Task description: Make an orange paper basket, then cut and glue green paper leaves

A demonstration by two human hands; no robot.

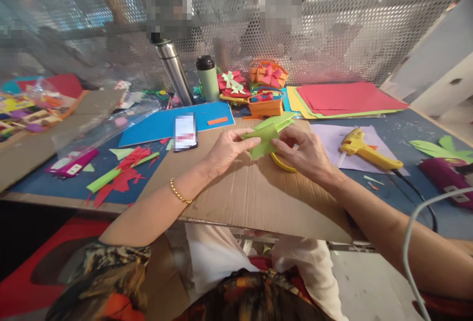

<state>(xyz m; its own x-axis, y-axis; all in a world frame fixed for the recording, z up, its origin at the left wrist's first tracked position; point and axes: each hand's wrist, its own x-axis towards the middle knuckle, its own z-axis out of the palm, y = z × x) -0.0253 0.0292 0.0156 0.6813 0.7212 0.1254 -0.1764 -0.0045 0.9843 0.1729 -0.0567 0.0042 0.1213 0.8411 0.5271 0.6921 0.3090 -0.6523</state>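
Blue tabletop (388, 203) – brown cardboard (236, 198), blue board (155, 124), lilac sheet (325, 139), red paper scraps (123, 180)

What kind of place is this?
Probably a paper-craft workspace. The left hand and right hand hold bright-green flat paper pieces; a yellow pistol-shaped glue gun lies to the right, and a small orange paper basket stands farther back.

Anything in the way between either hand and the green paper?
Nothing visible. The left hand and right hand both already hold the green paper, one at each side. The yellow ring-shaped item lies below, by the right hand on the cardboard, not between.
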